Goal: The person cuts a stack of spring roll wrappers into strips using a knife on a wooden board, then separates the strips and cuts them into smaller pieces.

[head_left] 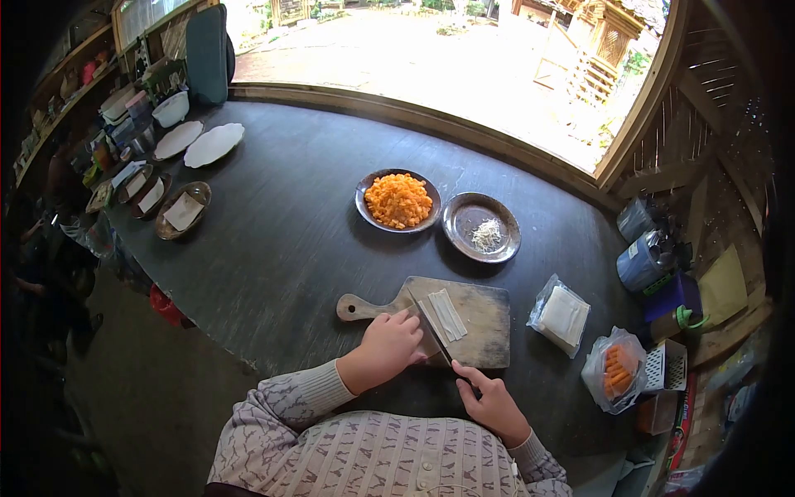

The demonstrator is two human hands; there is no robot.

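Observation:
My right hand (pixel 493 406) is wrapped round the dark handle of a knife (pixel 436 338). Its narrow blade slants across a worn wooden cutting board (pixel 489 344). Left of the blade, my left hand (pixel 391 346) presses down on the board with its fingers bent together; what lies under them is hidden. Flat pale strips (pixel 447 315), like cut wrapper sheets, lie just right of the blade. Beyond the board stand a plate of diced orange pieces (pixel 397 200), which look like carrot, and a brown plate (pixel 464 214) with a small heap of pale shreds.
To the right lie a plastic pack of square pale sheets (pixel 563 316) and a bag of carrots (pixel 617 370) beside a white basket (pixel 665 367). White plates (pixel 214 146) and brown oval dishes (pixel 184 211) stand at the far left. A window ledge (pixel 414 122) bounds the dark table.

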